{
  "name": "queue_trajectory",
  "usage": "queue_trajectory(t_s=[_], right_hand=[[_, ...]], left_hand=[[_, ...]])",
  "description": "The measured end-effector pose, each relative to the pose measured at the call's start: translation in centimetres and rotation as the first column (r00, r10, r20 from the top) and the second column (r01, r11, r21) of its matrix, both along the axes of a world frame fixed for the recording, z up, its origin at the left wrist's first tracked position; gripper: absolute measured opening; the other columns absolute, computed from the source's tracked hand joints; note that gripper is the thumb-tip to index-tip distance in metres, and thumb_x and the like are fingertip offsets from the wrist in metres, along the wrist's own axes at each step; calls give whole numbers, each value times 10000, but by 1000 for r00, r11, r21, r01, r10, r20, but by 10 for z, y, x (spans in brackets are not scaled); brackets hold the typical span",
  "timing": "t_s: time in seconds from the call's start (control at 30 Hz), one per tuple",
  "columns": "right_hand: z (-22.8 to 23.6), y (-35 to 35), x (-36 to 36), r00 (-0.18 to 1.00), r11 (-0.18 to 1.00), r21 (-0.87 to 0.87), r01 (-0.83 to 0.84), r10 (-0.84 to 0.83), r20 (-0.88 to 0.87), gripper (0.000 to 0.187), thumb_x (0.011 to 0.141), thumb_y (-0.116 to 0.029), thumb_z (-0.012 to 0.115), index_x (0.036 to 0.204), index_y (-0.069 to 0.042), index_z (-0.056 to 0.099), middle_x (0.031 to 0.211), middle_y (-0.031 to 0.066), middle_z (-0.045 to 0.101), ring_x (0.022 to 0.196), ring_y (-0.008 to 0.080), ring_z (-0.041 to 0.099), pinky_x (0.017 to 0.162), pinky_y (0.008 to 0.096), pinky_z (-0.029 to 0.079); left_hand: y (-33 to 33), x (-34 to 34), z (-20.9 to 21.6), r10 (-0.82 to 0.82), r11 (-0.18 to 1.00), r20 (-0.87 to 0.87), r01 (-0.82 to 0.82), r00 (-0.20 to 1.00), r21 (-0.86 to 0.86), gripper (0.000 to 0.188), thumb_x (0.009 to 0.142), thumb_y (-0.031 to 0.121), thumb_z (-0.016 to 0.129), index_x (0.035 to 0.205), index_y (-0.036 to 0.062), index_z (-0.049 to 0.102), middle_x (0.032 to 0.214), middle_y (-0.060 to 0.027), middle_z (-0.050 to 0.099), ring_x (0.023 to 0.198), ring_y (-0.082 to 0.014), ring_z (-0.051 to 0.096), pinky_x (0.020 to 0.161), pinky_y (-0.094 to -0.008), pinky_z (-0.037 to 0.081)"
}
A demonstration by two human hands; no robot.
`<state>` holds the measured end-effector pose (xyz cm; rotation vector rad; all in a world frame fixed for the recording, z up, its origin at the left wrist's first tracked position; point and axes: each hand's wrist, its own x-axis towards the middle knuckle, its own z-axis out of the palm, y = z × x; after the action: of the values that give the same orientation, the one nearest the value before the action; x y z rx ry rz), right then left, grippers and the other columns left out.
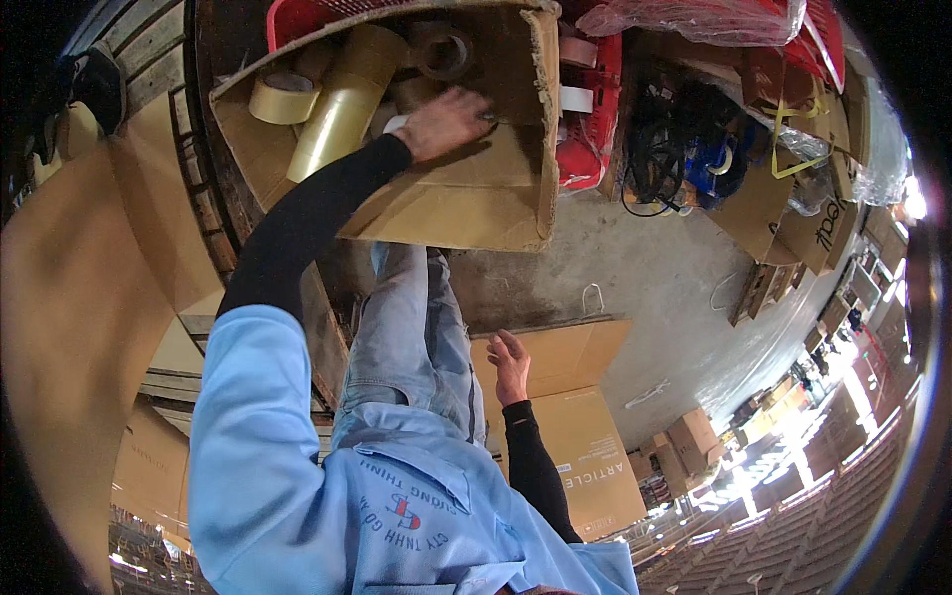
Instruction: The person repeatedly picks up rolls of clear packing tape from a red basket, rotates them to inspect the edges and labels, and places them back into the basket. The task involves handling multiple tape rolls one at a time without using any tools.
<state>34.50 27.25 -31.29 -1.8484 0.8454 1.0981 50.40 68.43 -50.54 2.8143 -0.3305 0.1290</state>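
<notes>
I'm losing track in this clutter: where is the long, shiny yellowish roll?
In the head view, the long roll lies in the cardboard box at upper left, between a short tape roll and the person's left hand.

Shirt lettering (405,511), white carton print (598,476), box lettering (831,224)

packing workshop: cartons (451,203), tape rolls (278,105)
</notes>
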Motion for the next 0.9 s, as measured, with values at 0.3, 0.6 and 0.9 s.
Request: queue_trajectory(t_s=[0.3,0.6,0.9], right_hand=[[26,3,6,995,998,4,62,-62,78,484,945,-258,690,1312,38,583,1148,121,690,1003,194,657,868,335,524],[98,88,71,900,942,336,-5,-142,411,449,983,-154,620,1379,33,521,1302,139,613,1125,212,602,933,367,502],[260,158,159,793,495,686,-534,11,609,679,960,-424,642,1417,58,500,1372,141,595,1224,213,582,1036,370,460]], left_hand=[[-33,43,-32,-32,943,-629,-185,777,-276,535,906,181,669,1403,73,504,1203,-185,678,1123,-372,646,968,-462,517],[3,-67,231,-16,202,-568,-554,823,-808,617,740,194,901,1239,-15,606,1224,-105,675,1133,-159,628,990,-317,498],[-45,-97,393,-156,-620,-54,-140,986,-772,361,1003,107,627,1350,206,615,1114,-111,720,998,-159,688,851,-307,568]])
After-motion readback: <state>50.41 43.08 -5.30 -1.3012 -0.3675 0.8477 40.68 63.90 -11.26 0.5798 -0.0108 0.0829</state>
